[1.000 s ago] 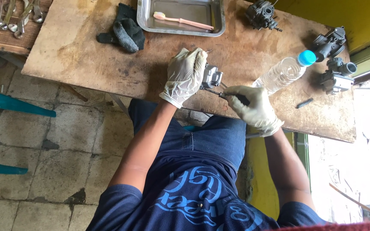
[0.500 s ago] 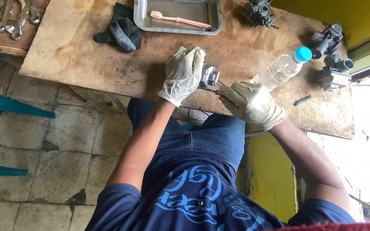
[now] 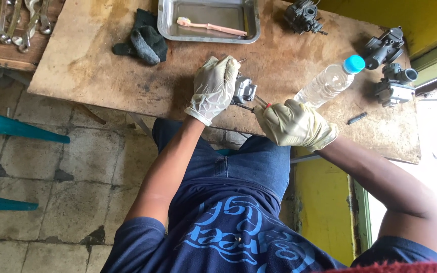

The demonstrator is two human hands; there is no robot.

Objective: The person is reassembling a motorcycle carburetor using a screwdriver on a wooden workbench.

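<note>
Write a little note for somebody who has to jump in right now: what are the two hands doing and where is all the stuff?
Left hand: gloved, clamped over a small metal carburetor part on the wooden board.
Right hand: gloved, gripping a thin tool whose tip is against that part.
Nearby: clear bottle with a blue cap lying just past the right hand; metal tray holding a pink toothbrush; dark cloth; three more carburetors at the board's far side; wrenches on the bench.
Done: part braced, tool placed.
Left: how far the work on the part has got cannot be told.
</note>
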